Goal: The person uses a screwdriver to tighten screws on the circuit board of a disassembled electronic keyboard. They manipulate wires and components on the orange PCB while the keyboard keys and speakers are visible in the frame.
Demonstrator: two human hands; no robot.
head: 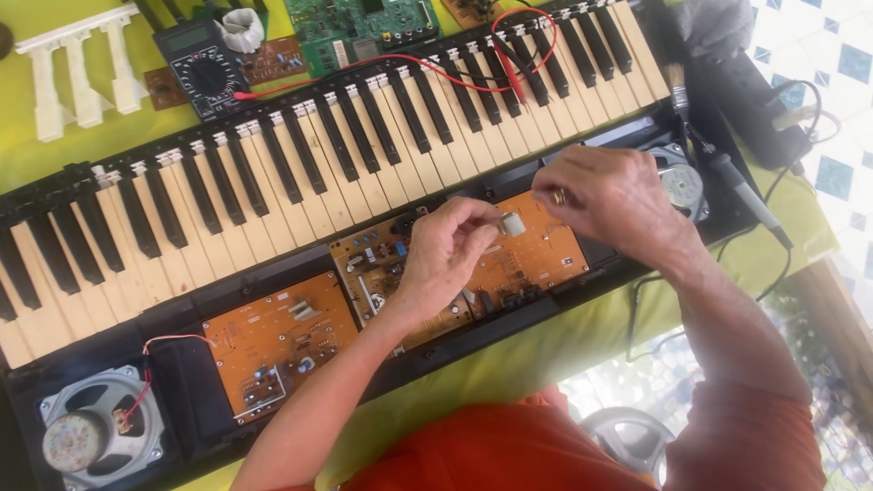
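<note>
Up close, both hands work inside an opened keyboard [300, 164].
Left hand [450, 259] pinches a small white part [512, 225] over the orange circuit board [536, 255]; right hand [614, 202] curls beside it, grip unclear.

My hands [536, 218] cover the middle of the orange circuit board [536, 255], so I cannot tell what the fingertips pinch. The keyboard [273, 182] runs off the left edge. The green board [364, 27] is cut by the top edge, its parts too small to read.

Table w/ yellow-green cloth [55, 155], opened keyboard [273, 182], multimeter [202, 68], green circuit board [364, 27], white key strip [77, 68].
</note>
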